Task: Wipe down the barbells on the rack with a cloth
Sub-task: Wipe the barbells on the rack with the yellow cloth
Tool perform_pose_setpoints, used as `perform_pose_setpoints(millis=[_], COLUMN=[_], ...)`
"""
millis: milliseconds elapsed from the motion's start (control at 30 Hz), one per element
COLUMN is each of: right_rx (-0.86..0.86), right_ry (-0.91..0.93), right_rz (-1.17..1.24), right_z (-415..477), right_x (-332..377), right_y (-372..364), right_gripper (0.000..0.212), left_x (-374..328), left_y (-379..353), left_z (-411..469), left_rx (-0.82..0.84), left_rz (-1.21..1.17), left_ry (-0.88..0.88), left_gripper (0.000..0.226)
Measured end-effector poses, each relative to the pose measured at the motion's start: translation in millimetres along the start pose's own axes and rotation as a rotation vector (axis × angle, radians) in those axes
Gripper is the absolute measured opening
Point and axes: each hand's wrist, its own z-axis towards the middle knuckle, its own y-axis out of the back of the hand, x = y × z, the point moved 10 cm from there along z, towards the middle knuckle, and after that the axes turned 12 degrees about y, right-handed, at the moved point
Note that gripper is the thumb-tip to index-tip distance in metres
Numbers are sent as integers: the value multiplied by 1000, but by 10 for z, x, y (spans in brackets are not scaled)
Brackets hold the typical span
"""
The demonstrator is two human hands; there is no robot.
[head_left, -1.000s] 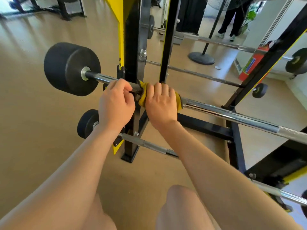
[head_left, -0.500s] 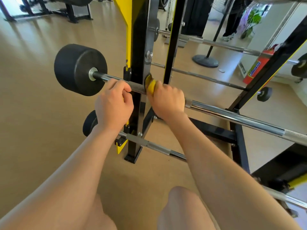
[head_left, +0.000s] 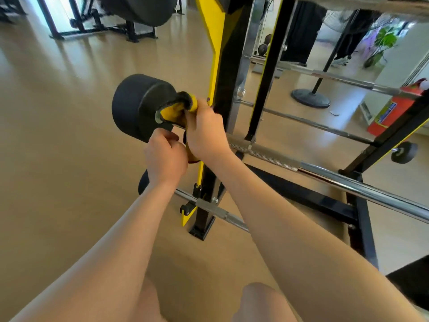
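Fingers [head_left: 201, 110] of right hand [head_left: 206, 133] around yellow cloth [head_left: 177, 111] at weight [head_left: 137, 105] edge, open floor [head_left: 58, 140] beyond; left hand [head_left: 166, 156] grasp unclear.

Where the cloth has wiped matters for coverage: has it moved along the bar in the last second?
Yes. The cloth, held by the right hand, went leftward past the rack upright and now sits against the black weight.

Glossy tan floor [head_left: 58, 135], potted plant [head_left: 383, 43], red extinguisher [head_left: 392, 112].
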Motion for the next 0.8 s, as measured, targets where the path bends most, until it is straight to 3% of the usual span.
perform_pose_setpoints(millis=[67, 167, 233, 333, 467, 600, 700, 800], right_rx=[89, 483, 694, 828, 745, 672, 703, 604], right_ry=[-8, -10, 0, -31, 3, -79, -148, -162], right_rz=[-24, -286, -421, -479, -607, -560, -469, -248], right_z=[172, 397, 468, 546, 694, 710, 611, 436], right_x=[56, 23, -1, -101, -215, -231, -177, -107], right_y=[-297, -774, -925, -1030, -1135, -1072, -1015, -778], right_gripper=[18, 21, 13, 6, 11, 22, 20, 25], left_x=[3, 131, 251, 291, 262, 192, 171, 84], left_y=[85, 275, 330, 330, 348, 386, 423, 402], left_z=[62, 176, 258, 313, 330, 282, 250, 213], left_rx=[-27, -95, -110, -96, -77, -61, -93, -94], left_rz=[-16, 22, 41, 44, 49, 57, 48, 29], left_ry=[-3, 106, 185, 208, 213, 195, 190, 149], left_gripper=[21, 25, 28, 30, 30, 30, 27, 27])
